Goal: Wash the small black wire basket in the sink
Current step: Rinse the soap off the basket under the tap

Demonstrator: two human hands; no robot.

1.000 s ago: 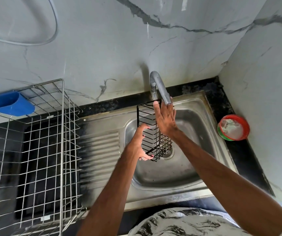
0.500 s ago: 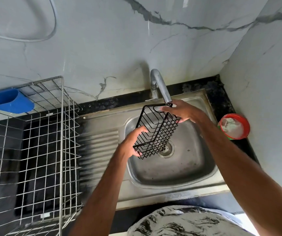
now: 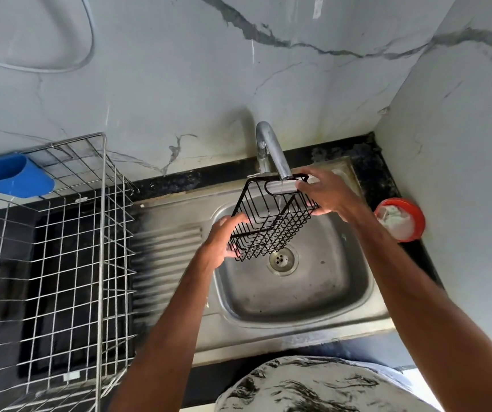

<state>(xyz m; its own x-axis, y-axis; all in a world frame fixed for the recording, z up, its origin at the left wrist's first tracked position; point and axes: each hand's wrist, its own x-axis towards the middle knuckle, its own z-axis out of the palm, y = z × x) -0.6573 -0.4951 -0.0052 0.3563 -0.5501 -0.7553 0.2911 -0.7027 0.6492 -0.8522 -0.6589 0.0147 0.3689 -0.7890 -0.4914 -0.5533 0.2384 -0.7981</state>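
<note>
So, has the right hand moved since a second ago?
Yes. The right hand shifted rightward from under the curved metal faucet spout, now gripping the black wire basket.

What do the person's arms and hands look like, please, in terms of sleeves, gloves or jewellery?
Both are bare: the left hand and right hand wear no gloves, and no ring, watch or bracelet shows. No sleeve is visible on either forearm up to the frame's edge. Below them is a white garment with a black marbled print.
</note>
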